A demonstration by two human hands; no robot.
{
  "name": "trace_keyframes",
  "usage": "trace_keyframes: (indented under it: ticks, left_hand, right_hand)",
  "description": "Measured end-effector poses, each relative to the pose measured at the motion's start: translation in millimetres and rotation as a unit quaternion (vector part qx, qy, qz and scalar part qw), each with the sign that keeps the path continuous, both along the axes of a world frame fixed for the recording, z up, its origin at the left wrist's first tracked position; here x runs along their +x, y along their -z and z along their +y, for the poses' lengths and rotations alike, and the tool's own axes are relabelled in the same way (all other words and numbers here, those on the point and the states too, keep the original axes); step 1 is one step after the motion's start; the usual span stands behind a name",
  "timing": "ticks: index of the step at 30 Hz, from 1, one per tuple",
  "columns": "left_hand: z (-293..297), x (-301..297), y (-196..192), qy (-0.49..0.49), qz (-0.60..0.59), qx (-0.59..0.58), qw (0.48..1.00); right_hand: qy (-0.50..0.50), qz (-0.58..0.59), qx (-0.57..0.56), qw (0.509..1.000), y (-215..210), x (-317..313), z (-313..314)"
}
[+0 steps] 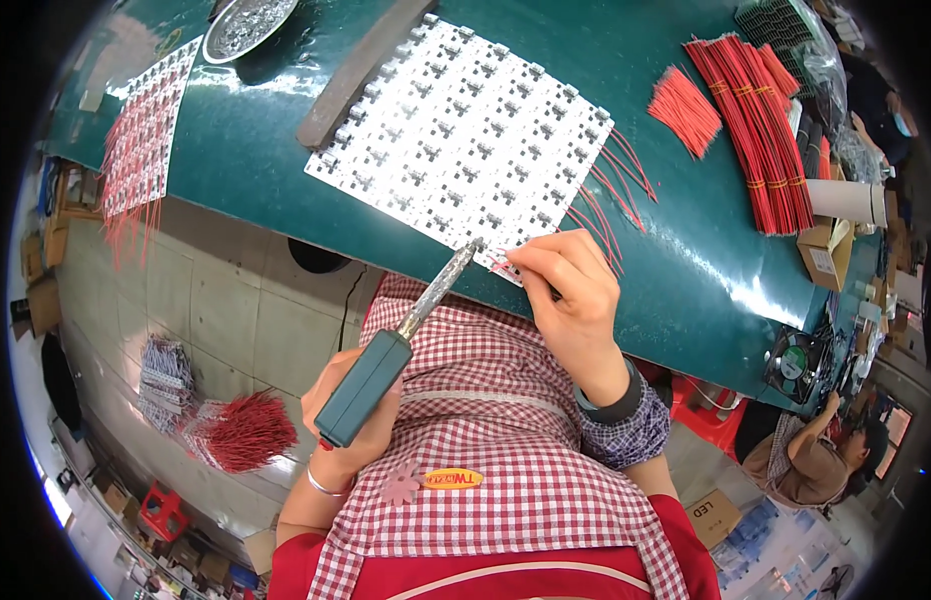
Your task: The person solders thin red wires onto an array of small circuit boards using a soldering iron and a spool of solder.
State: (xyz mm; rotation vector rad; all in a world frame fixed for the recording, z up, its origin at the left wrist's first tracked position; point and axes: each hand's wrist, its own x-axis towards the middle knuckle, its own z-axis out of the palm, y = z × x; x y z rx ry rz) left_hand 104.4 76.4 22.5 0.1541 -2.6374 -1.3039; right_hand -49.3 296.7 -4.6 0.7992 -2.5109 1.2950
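Note:
A white circuit board panel [466, 130] with rows of small black parts lies slanted on the green table [686, 270]. My left hand [379, 428] is wrapped round the dark green handle of a soldering iron [364, 388]. The iron's metal tip meets the panel's near corner, or is just above it. There, my right hand [583, 300] pinches a thin red wire [502, 264], its fingertips close to the iron's tip. Several red wires [614, 190] stick out from the panel's right edge. Whether the wire end touches a pad is too small to tell.
A dark grey bar [361, 75] lies along the panel's left edge. Behind it stands a metal bowl [248, 30]. Another wired panel [151, 130] overhangs the table at left. Red wire bundles [751, 130] and a small fan [789, 362] sit right. A co-worker [811, 460] is at lower right.

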Motion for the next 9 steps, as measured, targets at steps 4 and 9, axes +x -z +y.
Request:
trace_keyframes:
  ticks: [4,9]
  left_hand:
    - [1.5,0.3,-0.6,0.000,-0.005,0.004,1.000]
    - [4.5,-1.5,0.4,0.007,0.006,0.012,1.000]
  right_hand:
    - [-0.005,0.001,0.009,1.000,1.0,-0.8,-1.4]
    - [-0.031,-0.033,0.043,0.998,-7.6,-3.8,-0.1]
